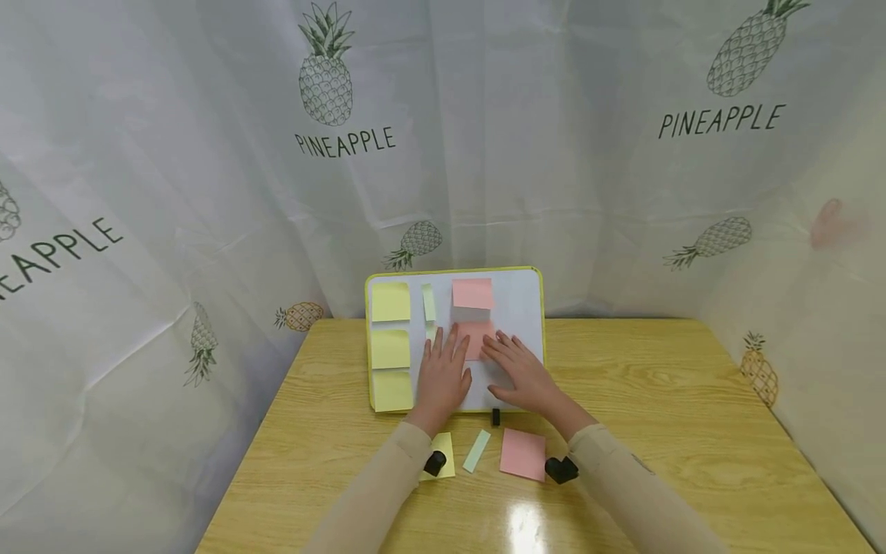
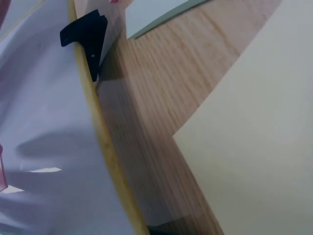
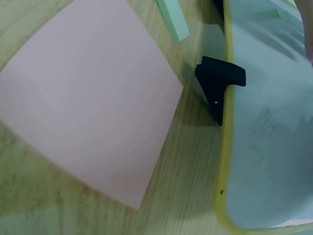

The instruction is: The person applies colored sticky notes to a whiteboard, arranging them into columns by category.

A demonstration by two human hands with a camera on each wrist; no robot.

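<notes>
A whiteboard (image 1: 517, 308) with a yellow rim leans upright on the table. My left hand (image 1: 443, 377) lies on its face with fingers straight, the fingertips at the left edge of a pink sticky note (image 1: 476, 341). At that note's right edge rest the extended fingers of my right hand (image 1: 524, 375). Above it is another pink sticky note (image 1: 473, 294), its lower edge lifting. A narrow green note (image 1: 428, 302) is stuck left of the pink ones; a second one below is partly hidden by my left fingers. Three yellow sticky notes (image 1: 391, 349) form a column at the left.
In front of the board lie a yellow note pad (image 1: 444, 446), partly hidden by the left wrist, a narrow green pad (image 1: 476, 452) and a pink pad (image 1: 523, 454). A black clip (image 3: 217, 81) grips the board's lower rim. A pineapple-print curtain (image 1: 526, 177) hangs behind the table.
</notes>
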